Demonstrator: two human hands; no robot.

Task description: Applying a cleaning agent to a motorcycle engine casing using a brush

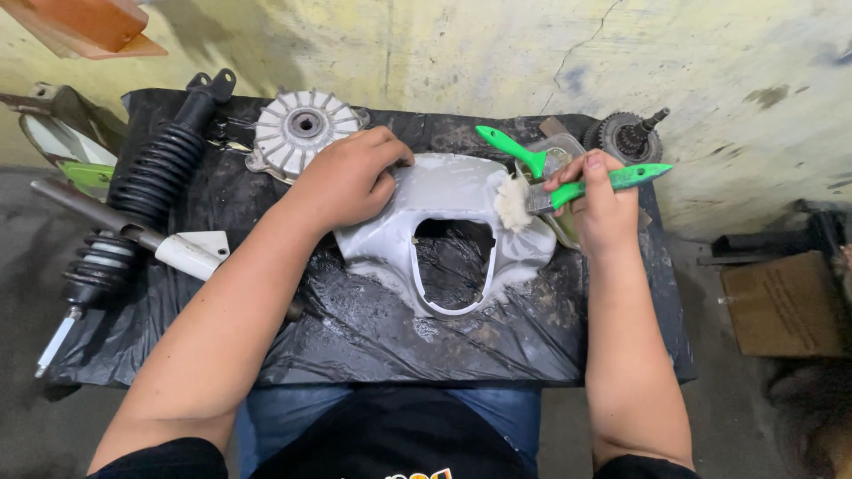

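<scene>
From overhead, the left hand (348, 180) lies flat on the grey plastic cowl (441, 222) at the middle of the black-sheeted bench (355, 328), pressing it down. The right hand (602, 202) grips a green-handled brush (568, 192), its foamy bristles touching the cowl's right shoulder. A second green brush (512, 151) rests near the far edge, beside a finned hub (302, 131).

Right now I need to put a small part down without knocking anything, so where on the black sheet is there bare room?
The near strip of the black sheet, between the grey cover and the front edge, is bare. So is the near right corner, beside the right hand holding the green brush. The far edge is crowded: finned hub, gear. The shock absorber fills the left side.
</scene>
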